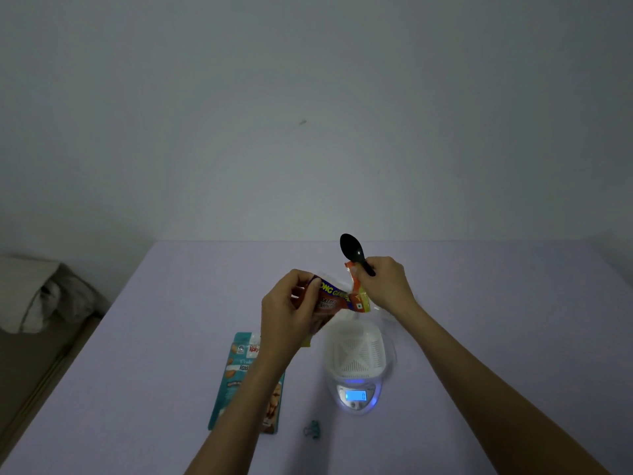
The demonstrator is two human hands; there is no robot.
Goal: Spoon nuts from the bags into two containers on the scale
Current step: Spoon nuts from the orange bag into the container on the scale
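Note:
A red and orange nut bag (337,298) hangs in the air above the scale, gripped at both ends. My left hand (291,308) pinches its left side. My right hand (385,286) pinches its right top corner and also holds a black spoon (352,252), bowl pointing up. Below them stands a white digital scale (356,395) with a lit blue display, carrying a clear plastic container (358,351). A teal bag of roasted nuts (239,375) lies flat on the table, partly under my left forearm.
The lilac table (479,303) reaches to a plain wall at the back. A small teal binder clip (312,429) lies near the scale's front left. Crumpled grey cloth (41,296) lies off the table's left edge.

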